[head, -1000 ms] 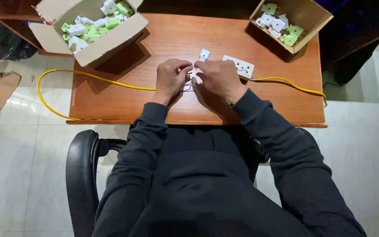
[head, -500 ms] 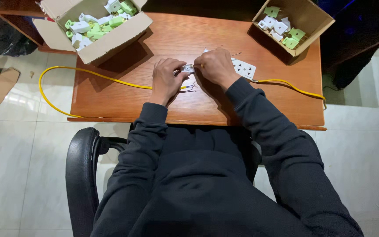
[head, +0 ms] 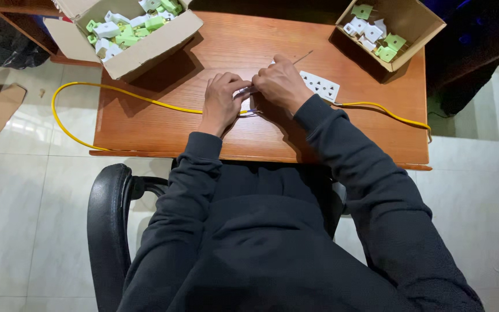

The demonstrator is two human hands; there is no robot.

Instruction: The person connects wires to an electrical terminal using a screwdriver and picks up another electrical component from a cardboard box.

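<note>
Open cardboard box [head: 145, 49] of white-green plugs at ten o'clock, smaller box [head: 411, 29] at one o'clock, left hand [head: 222, 103] and right hand [head: 281, 85] curled together around a small, mostly hidden part, yellow cable [head: 116, 95] beneath.

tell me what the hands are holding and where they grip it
Both the left hand and the right hand pinch a small white part between their fingertips, at the yellow cable end; the exact grip is hidden.

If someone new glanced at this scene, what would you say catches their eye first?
Probably the two hands, left hand and right hand, pressed together over a small white part mid-desk, where a bright yellow cable loops off the wooden desk. Next, the cardboard boxes of white and green parts at the far left corner and far right corner.
</note>
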